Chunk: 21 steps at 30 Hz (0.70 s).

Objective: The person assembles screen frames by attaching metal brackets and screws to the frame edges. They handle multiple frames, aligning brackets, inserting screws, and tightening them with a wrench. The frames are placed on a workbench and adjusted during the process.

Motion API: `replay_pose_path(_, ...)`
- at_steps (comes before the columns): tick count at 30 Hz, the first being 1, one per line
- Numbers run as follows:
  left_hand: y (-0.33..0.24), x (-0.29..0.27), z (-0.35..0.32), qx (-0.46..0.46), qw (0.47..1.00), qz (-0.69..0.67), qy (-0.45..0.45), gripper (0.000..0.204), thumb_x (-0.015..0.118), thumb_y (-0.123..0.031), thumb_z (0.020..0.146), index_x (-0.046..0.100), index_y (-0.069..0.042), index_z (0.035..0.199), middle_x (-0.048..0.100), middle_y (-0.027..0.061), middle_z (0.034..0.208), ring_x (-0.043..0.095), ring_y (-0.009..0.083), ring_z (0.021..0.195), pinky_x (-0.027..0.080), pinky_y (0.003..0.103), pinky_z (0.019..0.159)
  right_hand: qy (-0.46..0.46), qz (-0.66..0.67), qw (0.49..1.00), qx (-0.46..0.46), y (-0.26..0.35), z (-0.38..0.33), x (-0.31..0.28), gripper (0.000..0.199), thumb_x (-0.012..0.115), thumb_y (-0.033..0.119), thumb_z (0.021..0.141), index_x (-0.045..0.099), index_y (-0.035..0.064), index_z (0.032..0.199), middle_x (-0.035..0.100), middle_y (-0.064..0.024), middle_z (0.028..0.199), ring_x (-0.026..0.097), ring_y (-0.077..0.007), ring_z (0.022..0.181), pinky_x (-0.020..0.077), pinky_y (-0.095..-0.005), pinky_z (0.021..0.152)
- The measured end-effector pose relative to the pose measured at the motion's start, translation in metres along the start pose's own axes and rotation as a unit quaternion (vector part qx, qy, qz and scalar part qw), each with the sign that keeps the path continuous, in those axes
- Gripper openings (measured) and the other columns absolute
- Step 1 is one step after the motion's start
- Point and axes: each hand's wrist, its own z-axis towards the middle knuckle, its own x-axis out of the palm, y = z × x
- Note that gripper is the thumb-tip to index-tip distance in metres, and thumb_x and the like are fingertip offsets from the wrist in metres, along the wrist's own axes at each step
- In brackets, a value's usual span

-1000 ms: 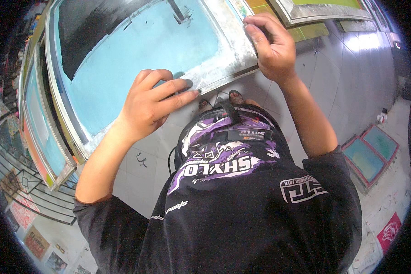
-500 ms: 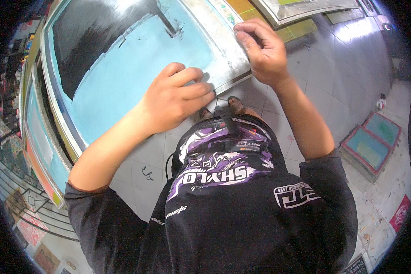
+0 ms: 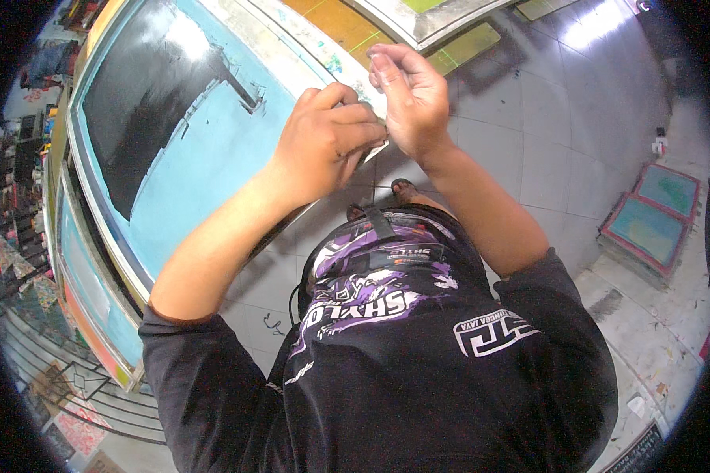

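A large screen-printing frame (image 3: 290, 38) with a pale rim lies tilted at the upper left. Its light blue mesh (image 3: 205, 177) carries a broad smear of glossy black ink (image 3: 138, 102). My left hand (image 3: 323, 142) is closed at the near right corner of this frame, its fingers curled under, so whatever they grip is hidden. Just right of it, my right hand (image 3: 414, 102) is raised by the frame's outer edge. Its thumb and forefinger are pinched together; anything between them is too small to make out.
Another pale frame (image 3: 442, 24) sits at the top right over a yellowish board (image 3: 465, 47). More screens (image 3: 87, 260) lean at the left beside a black metal rack (image 3: 79, 386). On the tiled floor at right lies a pair of small blue-green, red-edged panels (image 3: 651, 225).
Both hands have shifted closer together at the frame's corner. My right hand has moved left, and my left hand slightly up. The whole view has turned a little.
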Motion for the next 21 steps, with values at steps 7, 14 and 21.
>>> replay_pose_path(7,-0.017,0.006,-0.004,-0.164,0.983,-0.062,-0.044,0.012,0.064,-0.003,0.070,0.065,-0.011,0.079,0.060,-0.0014,0.080,0.052,0.0219,0.083,0.037,0.035,0.074,0.004,0.107,0.988,0.111,0.006,0.007,-0.003,0.019,0.054,0.010,0.090,0.056,-0.0051,0.101,0.056,-0.0036,0.081,0.050,-0.0093,0.073,0.0427,-0.0225,0.067)
replay_pose_path(14,-0.037,0.002,-0.020,-0.355,0.903,-0.103,-0.219,0.007,0.062,-0.004,0.077,0.065,-0.007,0.082,0.062,0.0036,0.081,0.054,0.0179,0.081,0.040,0.033,0.073,0.039,0.035,0.983,0.175,0.042,0.000,-0.014,0.019,0.058,0.008,0.085,0.059,-0.0042,0.100,0.064,-0.0073,0.086,0.057,-0.0092,0.074,0.0466,-0.0214,0.068)
replay_pose_path(21,-0.070,-0.014,-0.014,-0.392,0.677,-0.453,-0.428,0.013,0.060,-0.007,0.086,0.062,0.003,0.095,0.065,0.0078,0.089,0.060,0.0120,0.081,0.047,0.023,0.074,0.224,0.084,0.931,0.275,0.068,-0.002,-0.007,0.024,0.057,0.007,0.085,0.058,-0.0043,0.106,0.063,-0.0081,0.093,0.057,-0.0097,0.078,0.0464,-0.0213,0.070)
